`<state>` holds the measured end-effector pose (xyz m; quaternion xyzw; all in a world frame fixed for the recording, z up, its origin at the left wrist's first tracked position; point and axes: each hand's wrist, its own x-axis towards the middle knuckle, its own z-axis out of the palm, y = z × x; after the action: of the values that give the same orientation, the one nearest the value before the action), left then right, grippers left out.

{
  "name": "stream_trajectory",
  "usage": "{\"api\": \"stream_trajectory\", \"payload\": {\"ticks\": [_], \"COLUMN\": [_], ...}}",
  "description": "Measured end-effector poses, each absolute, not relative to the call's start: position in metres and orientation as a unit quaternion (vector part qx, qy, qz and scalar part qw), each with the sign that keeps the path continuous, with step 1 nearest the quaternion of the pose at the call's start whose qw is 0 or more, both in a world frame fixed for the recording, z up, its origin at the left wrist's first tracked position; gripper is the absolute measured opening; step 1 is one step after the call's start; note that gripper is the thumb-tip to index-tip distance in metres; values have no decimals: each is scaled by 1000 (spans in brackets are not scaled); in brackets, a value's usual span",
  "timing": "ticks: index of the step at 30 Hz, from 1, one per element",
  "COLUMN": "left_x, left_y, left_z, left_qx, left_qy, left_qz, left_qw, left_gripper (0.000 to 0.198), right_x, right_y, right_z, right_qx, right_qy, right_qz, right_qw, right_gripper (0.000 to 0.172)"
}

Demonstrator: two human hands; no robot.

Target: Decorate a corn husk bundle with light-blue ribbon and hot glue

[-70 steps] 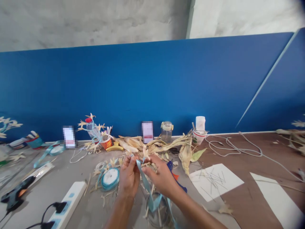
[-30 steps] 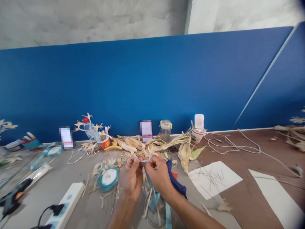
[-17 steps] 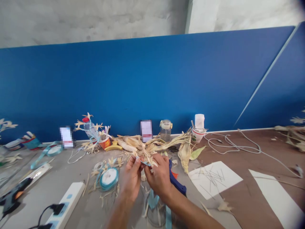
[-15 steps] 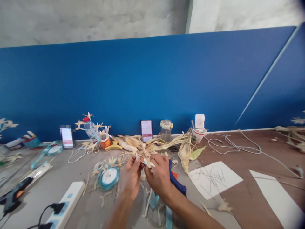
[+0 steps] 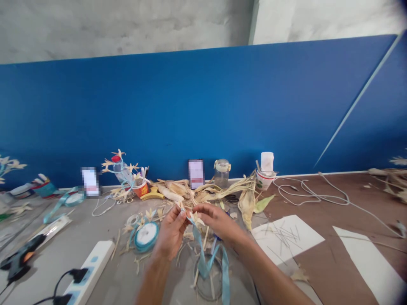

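A thin blue stem (image 5: 189, 218) is being pinched by the left hand (image 5: 171, 231), with the tips of thumb and finger being pressed together on it. The right hand (image 5: 218, 219) is being held just across from it, its fingers bent over a pale flower (image 5: 196, 218); whether the flower is being gripped by them cannot be told. The flower is being held up over the table (image 5: 127, 271), between the two hands, to the right of the left fingertips and a little closer to the body. It is being reached more nearly by the right hand, whose fingertips are being held at its far side, on it or just off it. The stem is being held on a slant, its long way going from the left fingertips out to the right and toward the body, with the flower at that right end. The petals are being pointed mostly to the right and toward the body, away from the left hand. From beside the flower, a blue ribbon (image 5: 202, 262) is being hung toward the body, its long way going down, then bending up over a round glass (image 5: 206, 292), with its tail on the right.
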<state>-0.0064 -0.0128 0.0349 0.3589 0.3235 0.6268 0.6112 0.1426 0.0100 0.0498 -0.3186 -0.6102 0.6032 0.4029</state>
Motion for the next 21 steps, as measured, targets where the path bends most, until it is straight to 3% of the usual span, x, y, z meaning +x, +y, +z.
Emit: {"api": "stream_trajectory", "payload": {"ticks": [8, 14, 21], "left_x": [-8, -5, -8], "left_y": [-12, -12, -11], "left_z": [32, 31, 26], "left_qx": [414, 398, 437], "left_qy": [325, 341, 349], "left_qz": [584, 581, 558], "left_qw": [618, 622, 613], "left_gripper": [13, 19, 18], "right_x": [136, 140, 140], "right_y": [11, 11, 5], "right_z": [37, 36, 43], "right_qx": [-336, -414, -386], "right_qy": [-558, -625, -678], "right_qz": [668, 567, 519], "right_qw": [361, 341, 349], "right_gripper": [11, 7, 9]}}
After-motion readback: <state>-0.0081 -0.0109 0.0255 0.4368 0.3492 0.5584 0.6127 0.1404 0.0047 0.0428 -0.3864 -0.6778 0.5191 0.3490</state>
